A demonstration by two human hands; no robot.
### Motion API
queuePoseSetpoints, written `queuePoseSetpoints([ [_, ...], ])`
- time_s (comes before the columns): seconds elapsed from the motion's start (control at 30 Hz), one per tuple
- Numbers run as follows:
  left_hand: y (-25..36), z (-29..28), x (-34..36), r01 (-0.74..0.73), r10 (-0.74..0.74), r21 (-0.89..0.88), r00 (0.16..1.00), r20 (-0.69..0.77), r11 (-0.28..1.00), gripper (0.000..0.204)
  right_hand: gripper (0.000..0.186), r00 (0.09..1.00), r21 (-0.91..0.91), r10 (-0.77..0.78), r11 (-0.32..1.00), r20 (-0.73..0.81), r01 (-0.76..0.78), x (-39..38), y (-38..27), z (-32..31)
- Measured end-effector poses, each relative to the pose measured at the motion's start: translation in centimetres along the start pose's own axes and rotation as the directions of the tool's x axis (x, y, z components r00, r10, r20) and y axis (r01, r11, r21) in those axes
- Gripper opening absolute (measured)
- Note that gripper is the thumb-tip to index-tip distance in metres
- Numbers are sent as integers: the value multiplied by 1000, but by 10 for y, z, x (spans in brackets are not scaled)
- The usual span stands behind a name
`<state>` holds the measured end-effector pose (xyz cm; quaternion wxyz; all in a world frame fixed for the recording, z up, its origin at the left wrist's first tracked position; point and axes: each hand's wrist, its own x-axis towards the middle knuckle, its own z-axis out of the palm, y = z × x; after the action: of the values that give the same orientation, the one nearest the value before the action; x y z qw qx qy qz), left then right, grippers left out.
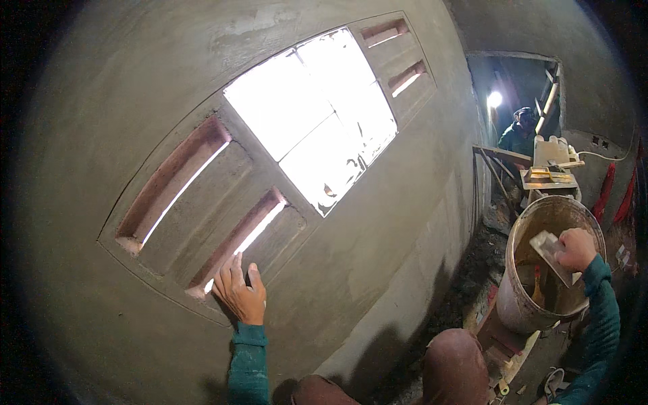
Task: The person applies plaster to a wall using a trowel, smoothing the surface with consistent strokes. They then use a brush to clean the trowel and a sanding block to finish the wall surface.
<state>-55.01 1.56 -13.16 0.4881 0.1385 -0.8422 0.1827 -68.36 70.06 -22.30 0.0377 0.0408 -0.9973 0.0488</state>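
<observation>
Through the head camera I see a grey plastered wall [378,233] filling most of the view, bent by the fisheye lens; the left hand [244,293] is at the lower slot [244,235], a pinkish recess left of a bright window [317,115], its fingers loosely spread and its thumb apart, grasping nothing that I can see; the fingertips look to be at the slot's edge, though I cannot tell how much weight they bear; the right hand [577,250] is clenched around a flat trowel [545,247], which is at the mouth of a tall, dirty white bucket [511,297], its plate tilted over the opening; something with an orange handle [537,287] shows inside, partly hidden; I judge the step in hand to be working the trowel at the bucket, loading or wetting or scraping it, and I cannot tell which, since the angle hides how the plate meets the contents; as I read it, the next move calls for a firm grip, the plate level enough to keep whatever it carries, and a clean lift past the rim; the left hand would do well to keep steady; beyond the bucket stand boards [550,182] with a yellow tool [540,173] on top, and farther back a co-worker [520,138] near a glowing lamp [495,100].
</observation>
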Motion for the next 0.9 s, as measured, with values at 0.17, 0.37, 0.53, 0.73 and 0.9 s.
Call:
queuePoseSetpoints([
  [0.17,-3,6,9,7,-4,-76,999,37,997,39,35,971,-114,-109,984,215,136,38,9,32],
  [0.37,-5,7,15,41,-30,-92,992,119,995,41,33,978,223,-209,954,13,201,36,18,30],
  [0.53,-12,6,18,70,-46,-150,987,156,986,40,39,997,496,-71,867,32,46,19,22,21],
  [0.73,-9,7,19,98,-61,-188,979,193,977,41,35,991,442,21,896,-130,39,15,53,44],
  [0.9,-8,1,22,114,-74,-167,971,228,979,42,34,998,633,25,772,50,-51,17,36,16],
])
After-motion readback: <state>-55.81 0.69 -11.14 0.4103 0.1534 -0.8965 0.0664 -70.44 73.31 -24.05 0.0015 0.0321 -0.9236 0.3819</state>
